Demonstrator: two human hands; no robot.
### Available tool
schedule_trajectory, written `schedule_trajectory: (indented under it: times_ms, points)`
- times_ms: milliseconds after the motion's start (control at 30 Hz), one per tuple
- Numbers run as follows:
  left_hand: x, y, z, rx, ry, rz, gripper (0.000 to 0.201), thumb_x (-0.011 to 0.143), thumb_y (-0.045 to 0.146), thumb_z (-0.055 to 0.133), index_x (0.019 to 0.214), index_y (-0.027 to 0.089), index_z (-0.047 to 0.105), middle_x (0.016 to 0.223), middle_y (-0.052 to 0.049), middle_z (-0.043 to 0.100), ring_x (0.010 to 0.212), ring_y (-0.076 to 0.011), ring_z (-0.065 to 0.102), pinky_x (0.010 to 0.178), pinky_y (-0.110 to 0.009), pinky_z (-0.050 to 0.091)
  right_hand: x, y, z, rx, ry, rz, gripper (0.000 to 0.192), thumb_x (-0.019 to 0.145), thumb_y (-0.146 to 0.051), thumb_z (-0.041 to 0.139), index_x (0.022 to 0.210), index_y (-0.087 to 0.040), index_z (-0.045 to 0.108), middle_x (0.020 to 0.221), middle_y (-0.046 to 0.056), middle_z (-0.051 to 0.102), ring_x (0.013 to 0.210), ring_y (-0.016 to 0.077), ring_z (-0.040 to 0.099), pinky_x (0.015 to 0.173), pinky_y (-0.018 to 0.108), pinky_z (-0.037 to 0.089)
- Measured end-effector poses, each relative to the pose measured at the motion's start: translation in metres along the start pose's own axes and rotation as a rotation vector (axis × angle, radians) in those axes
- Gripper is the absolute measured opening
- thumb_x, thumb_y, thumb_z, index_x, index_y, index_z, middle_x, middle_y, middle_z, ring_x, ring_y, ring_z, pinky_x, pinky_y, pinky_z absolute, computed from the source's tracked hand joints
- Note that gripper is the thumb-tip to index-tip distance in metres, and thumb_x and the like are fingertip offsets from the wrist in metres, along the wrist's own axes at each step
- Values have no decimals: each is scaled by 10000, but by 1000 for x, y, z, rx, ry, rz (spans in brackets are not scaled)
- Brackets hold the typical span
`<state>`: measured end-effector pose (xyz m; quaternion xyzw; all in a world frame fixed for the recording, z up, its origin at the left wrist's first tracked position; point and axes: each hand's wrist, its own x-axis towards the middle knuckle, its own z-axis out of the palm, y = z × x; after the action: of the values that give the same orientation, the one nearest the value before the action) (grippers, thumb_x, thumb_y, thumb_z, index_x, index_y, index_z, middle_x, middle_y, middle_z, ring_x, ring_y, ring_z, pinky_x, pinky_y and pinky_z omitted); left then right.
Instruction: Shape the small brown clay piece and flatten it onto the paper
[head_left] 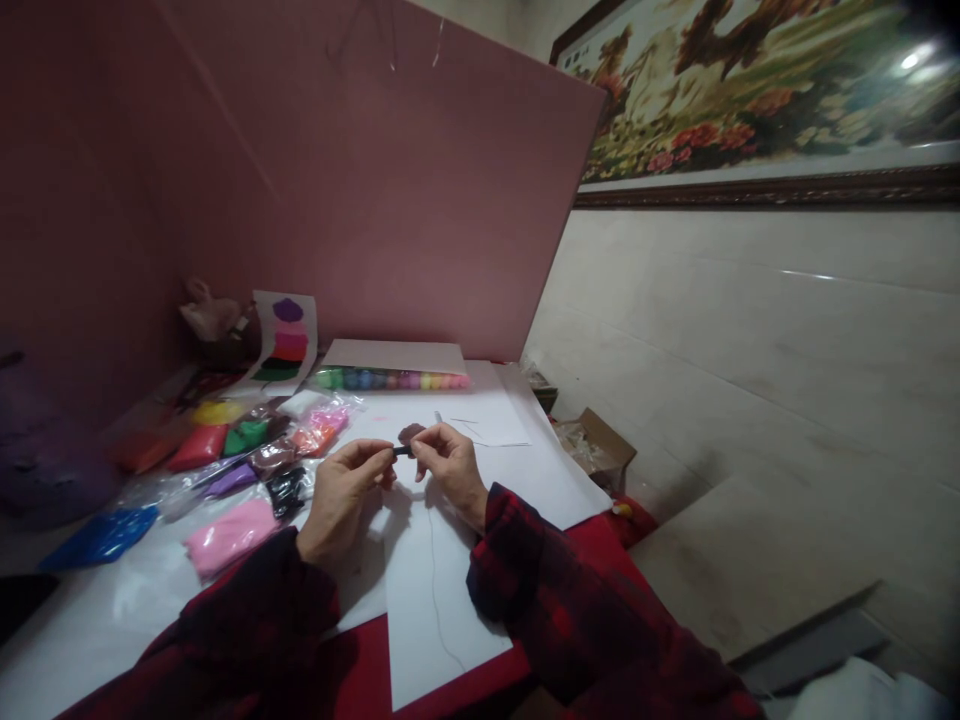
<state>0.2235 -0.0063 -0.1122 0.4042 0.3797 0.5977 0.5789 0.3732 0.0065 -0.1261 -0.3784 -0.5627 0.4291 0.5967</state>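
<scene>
Two hands meet over white paper (pixel 450 560) – the left hand (pixel 341 495) and right hand (pixel 450 465) pinch one small dark piece (pixel 403 450) between their fingertips. Just behind it lies one brownish lump (pixel 411 432). To the left of the grip lie several coloured packets, too overlapped to count – one pink packet (pixel 229 535) nearest, one blue packet (pixel 101 537) farthest. Beyond sits one row of coloured balls (pixel 390 380).

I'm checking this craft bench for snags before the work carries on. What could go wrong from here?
The small dark piece is pinched only at the fingertips of the left hand and right hand, so it might slip. The thin thread trails under the right sleeve and may snag. The light looks dim for fine work.
</scene>
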Motion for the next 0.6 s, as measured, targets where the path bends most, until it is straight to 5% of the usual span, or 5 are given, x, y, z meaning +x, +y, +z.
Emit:
schedule_trajectory:
  times_ms: [367, 600]
  points:
    - [-1, -4, -4, 21, -150, -55, 423, 595, 316, 932, 954, 135, 803, 648, -28, 688, 501, -102, 558, 469, -220, 457, 0, 9, 0, -4, -45, -14, 286, 816, -461, 695, 839, -180, 651, 625, -37, 580, 510, 94, 550, 494, 240, 497]
    - [-3, 0, -2, 86, -116, -14, 397, 619, 367, 910, 904, 109, 812, 652, -44, 683, 498, -100, 531, 449, -226, 452, -6, 1, -1, -81, -147, -61, 215, 825, -378, 703, 933, -192, 714, 761, -2, 649, 588, 104, 596, 573, 262, 530]
